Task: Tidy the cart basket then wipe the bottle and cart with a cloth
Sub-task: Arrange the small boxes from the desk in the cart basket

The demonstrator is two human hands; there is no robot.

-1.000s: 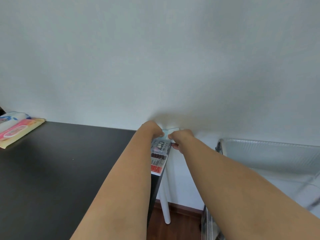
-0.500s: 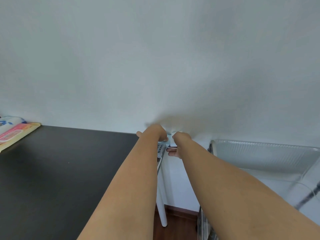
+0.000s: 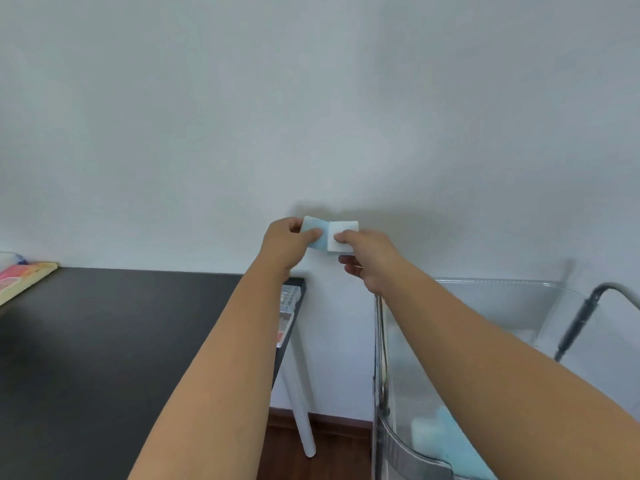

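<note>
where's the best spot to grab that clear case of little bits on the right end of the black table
Take the clear case by its long side edges, coming from above. It lies flat along the right end of the black table, so top and sides are free. The left arm hides its left part, so that edge is a guess. Both hands, left hand and right hand, currently hold a small blue-white pad.

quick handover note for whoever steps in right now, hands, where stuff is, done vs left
Left hand: pinching the blue half of a small folded cloth, held up in front of the wall.
Right hand: pinching the white half of the same cloth.
Clear cart stands at the right; something blue and white lies low inside it. A small case lies on the black table's right edge.
No bottle in view.
Done: cloth is in hand. How far the basket tidying has got cannot be told.
Left: wipe bottle and cart.
</note>
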